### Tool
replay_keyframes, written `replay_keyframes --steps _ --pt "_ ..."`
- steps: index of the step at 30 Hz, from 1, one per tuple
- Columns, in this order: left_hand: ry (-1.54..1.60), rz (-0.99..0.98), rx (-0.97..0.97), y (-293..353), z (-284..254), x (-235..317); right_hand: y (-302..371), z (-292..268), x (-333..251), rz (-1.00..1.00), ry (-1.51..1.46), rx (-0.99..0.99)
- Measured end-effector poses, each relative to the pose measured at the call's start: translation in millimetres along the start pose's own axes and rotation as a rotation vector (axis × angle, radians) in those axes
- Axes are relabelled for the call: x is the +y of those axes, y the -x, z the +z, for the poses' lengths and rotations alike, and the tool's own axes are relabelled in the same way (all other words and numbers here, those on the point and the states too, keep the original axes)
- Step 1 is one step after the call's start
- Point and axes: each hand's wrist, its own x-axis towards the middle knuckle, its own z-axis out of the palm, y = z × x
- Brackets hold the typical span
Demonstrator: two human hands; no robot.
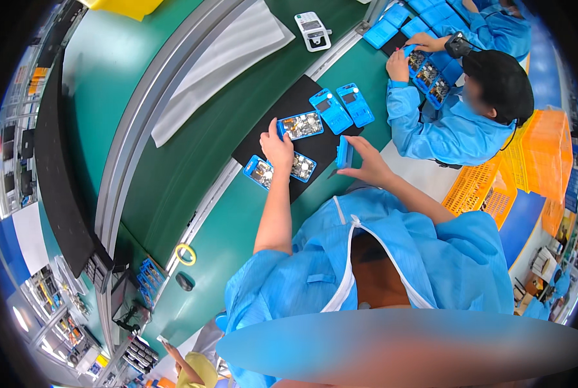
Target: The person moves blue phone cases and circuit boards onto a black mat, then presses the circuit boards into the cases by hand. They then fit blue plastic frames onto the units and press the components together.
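Head view: a green bench [221,223] lies bare to the near left of the left hand [277,152]; a black mat [327,145] spreads beneath its fingers, left corner just beyond them. A blue-framed board unit [305,125], long axis nearly crosswise, extends rightward from those fingers, which grip its left end. The right hand [371,165] clasps a blue cover [344,154], long axis pointing away, between thumb and fingertips.

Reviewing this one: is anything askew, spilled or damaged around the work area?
No spill or damage is visible. Only the white sheet looks slightly off: it lies slanted with a ragged-looking edge on the dark green surface, beyond the left hand. Fisheye bending may exaggerate this.
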Motion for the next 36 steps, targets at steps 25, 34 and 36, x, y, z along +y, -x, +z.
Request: replay_keyframes --steps 25,34,36 --pt "0.12 0.192 -0.109 -4 -9 -21 -16 9 -5 0.043 0.001 -0.059" --pt "0.231 0.24 -0.02 -10 -14 -36 -14 5 -5 0.054 -0.011 -0.046" --pt "0.247 0.167 -0.063 -11 -13 -36 -13 6 -5 0.054 -0.008 -0.048"
